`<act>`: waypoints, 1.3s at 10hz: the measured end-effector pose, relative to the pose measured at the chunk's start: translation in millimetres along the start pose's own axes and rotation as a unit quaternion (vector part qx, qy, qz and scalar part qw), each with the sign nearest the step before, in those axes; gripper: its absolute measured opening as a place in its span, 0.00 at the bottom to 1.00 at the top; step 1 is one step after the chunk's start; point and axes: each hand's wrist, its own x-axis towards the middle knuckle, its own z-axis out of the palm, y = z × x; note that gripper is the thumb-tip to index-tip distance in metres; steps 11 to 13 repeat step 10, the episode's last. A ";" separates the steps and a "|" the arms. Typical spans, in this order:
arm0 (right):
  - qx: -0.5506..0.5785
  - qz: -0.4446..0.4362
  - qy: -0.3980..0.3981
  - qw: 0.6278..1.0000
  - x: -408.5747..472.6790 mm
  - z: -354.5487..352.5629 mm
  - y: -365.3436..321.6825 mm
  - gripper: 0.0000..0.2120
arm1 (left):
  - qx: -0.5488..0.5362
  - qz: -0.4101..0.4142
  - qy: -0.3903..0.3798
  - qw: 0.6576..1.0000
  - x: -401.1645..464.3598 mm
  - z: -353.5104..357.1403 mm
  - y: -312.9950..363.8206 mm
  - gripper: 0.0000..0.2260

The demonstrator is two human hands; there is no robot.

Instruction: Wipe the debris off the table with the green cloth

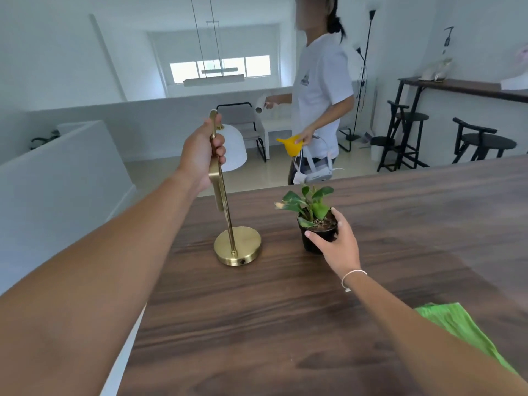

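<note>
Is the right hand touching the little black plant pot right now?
Touching. The head view shows the right hand wrapped around the black plant pot, thumb on its rim and fingers against its far side.

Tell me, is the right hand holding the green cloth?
No, the right hand grips the black plant pot, while the green cloth lies on the table beside the forearm.

No text, label, brand or number can be read anywhere; the only printed mark, a small dark graphic (pixel 305 80) on the chest of the bystander's white short-sleeved T-shirt (pixel 323 90), is too blurred to make out.
</note>
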 end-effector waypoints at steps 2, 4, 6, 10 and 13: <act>0.001 0.023 -0.005 1.000 -53.7 -16.9 4.2 0.40 | -0.010 0.003 0.018 1.000 -51.9 -4.4 -1.3 0.09; 0.023 0.028 -0.023 0.999 -62.4 -25.7 12.8 0.44 | -0.005 0.020 0.021 1.000 -73.3 -4.8 3.0 0.10; 0.036 0.039 -0.066 0.996 -63.5 -30.5 14.6 0.49 | 0.017 0.017 0.022 0.999 -86.6 -7.3 5.8 0.11; -0.041 0.025 -0.052 0.997 -135.0 -63.1 -3.1 0.44 | 0.139 -0.033 0.059 0.988 -137.0 -43.8 -29.4 0.19; -0.041 0.025 -0.052 0.997 -135.0 -63.1 -3.1 0.44 | 0.139 -0.033 0.059 0.988 -137.0 -43.8 -29.4 0.19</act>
